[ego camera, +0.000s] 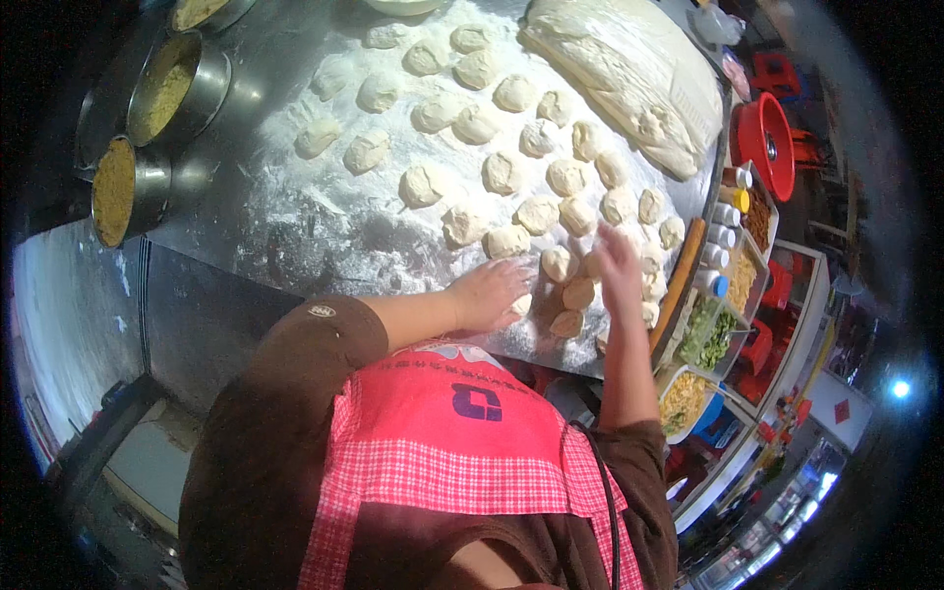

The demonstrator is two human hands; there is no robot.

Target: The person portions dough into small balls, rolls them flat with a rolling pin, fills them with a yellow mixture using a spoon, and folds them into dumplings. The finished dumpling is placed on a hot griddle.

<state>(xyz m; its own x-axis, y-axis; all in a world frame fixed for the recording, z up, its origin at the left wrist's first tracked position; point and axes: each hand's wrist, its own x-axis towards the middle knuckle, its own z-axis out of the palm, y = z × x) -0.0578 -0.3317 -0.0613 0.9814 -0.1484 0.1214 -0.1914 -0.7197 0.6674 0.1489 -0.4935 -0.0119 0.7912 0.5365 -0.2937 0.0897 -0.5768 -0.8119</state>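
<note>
My left hand (490,293) is low over the floured metal worktop (295,243), its thumb and fingers curved around a small dough piece (521,304). Part of that piece shows past the fingers. Blurred by motion, my right hand (619,269) is above the dough pieces to the right; whether anything is in it is not visible. Between the hands lie a pale round of dough (556,263) and flatter pieces in shadow, such as this one (578,293). Several more dough pieces (537,214) are spread ahead on the flour.
A large dough slab (627,74) lies at the far right. Along the right edge are a wooden rolling pin (678,284), capped bottles (715,256), containers of chopped greens (708,339) and shredded food (682,402), and a red basin (767,146). Metal pots (151,184) of yellowish food stand left.
</note>
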